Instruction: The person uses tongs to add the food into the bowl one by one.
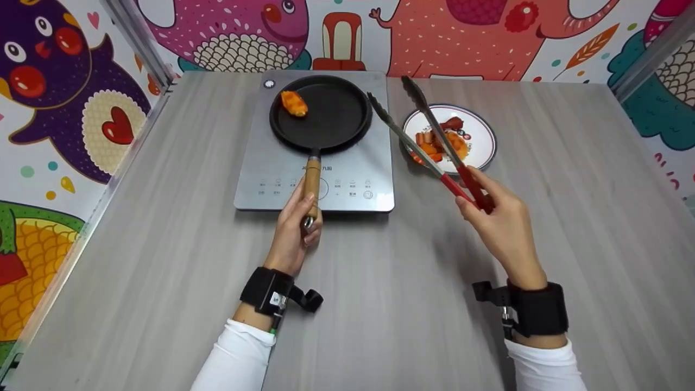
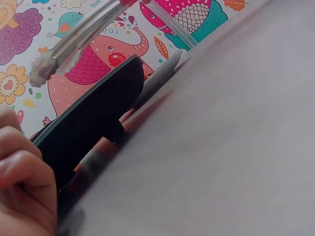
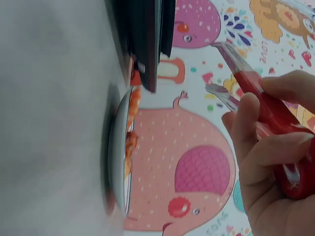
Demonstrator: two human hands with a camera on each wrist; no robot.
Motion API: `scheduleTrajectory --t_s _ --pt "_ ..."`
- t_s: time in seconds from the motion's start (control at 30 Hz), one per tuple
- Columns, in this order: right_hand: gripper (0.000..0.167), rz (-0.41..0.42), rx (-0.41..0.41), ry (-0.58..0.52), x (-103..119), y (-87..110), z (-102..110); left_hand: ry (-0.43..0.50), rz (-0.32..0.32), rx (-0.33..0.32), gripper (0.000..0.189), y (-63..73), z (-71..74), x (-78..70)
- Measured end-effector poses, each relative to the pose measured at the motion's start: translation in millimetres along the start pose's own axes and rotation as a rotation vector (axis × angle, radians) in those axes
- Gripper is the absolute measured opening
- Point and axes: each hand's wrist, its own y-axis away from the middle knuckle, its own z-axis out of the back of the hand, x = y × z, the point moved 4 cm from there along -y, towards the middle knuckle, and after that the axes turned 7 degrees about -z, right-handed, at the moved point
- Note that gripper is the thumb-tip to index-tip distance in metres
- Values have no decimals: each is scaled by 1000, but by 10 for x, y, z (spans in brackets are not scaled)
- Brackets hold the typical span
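Note:
My left hand (image 1: 293, 233) grips the wooden handle of a black frying pan (image 1: 336, 119), which sits over a silver induction cooker (image 1: 252, 184). An orange-brown piece of food, like a chicken wing (image 1: 294, 103), lies at the pan's left side. With my right hand (image 1: 507, 228) I hold red-handled tongs (image 1: 471, 184), their arms spread apart and nothing between the tips. The tongs reach above a white plate (image 1: 483, 130) with several food pieces, among them a drumstick (image 1: 452, 124). In the left wrist view, the pan (image 2: 98, 108) shows edge-on below the tongs (image 2: 74, 42).
The grey wood-grain table (image 1: 163, 217) carries the cooker and, to its right, the plate. Colourful cartoon panels (image 1: 456, 43) stand behind and at both sides, with a metal frame post (image 1: 136, 38) at the left corner.

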Motion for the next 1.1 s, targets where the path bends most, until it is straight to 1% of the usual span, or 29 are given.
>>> scheduleTrajectory --t_s 0.13,0.4,0.6,0.9,1.1 --pt "46 -44 2 11 -113 26 63 0 7 -6 58 8 -3 1" --pt "48 -141 28 -13 -274 48 131 30 4 8 56 2 -19 -3" --pt "48 -159 26 -10 -325 45 146 23 12 4 56 16 1 -1" --pt "48 -189 31 -17 -389 48 171 10 14 3 56 15 -7 1" --pt "48 -232 23 -74 -453 48 189 45 20 -4 57 15 -8 12"
